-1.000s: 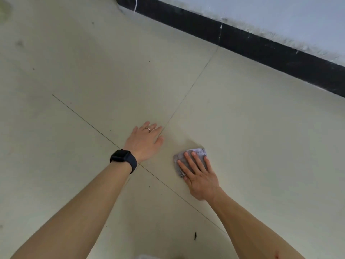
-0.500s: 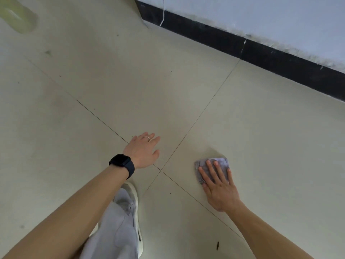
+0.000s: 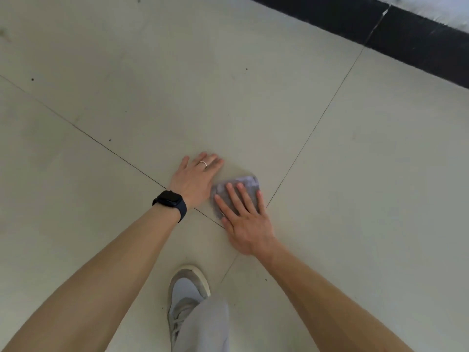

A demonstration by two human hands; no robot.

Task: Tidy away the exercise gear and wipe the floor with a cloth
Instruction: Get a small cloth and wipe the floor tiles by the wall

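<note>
Fingers [image 3: 237, 196] of right hand [image 3: 245, 224] flat on cloth [image 3: 247, 185], left hand [image 3: 194, 177] splayed on floor [image 3: 355, 199]

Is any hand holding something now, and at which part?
Nothing is gripped. The right hand presses flat on top of the cloth; the left hand rests flat on the floor.

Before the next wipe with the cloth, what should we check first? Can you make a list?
1. Right hand flat on the cloth: ok.
2. Cloth lying on the floor: ok.
3. Left hand beside the cloth, braced on the floor: ok.
4. Shoe behind the hands, out of the way: ok.
5. Floor ahead free of specks: not ok.
6. Cloth damp enough: cannot tell.
</note>
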